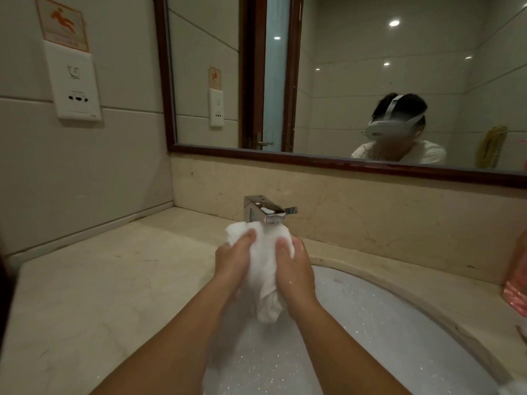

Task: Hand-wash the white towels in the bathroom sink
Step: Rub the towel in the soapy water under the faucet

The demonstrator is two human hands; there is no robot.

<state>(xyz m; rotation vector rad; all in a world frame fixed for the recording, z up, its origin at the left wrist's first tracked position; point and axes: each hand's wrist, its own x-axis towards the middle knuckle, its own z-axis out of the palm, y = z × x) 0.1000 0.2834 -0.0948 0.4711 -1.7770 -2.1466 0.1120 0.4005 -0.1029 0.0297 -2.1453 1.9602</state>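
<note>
A wet white towel (263,269) is bunched up between both my hands, lifted above the foamy water in the sink (413,306). My left hand (233,265) grips its left side with the thumb pressed into the cloth. My right hand (293,269) grips the right side the same way. The towel's upper end sits just under the chrome faucet (268,210), and its lower end hangs toward the suds.
A beige marble counter (99,286) spreads to the left of the basin. A pink object (517,283) stands at the right edge. A framed mirror (342,81) hangs behind the faucet, and a wall socket (75,86) is mounted on the left wall.
</note>
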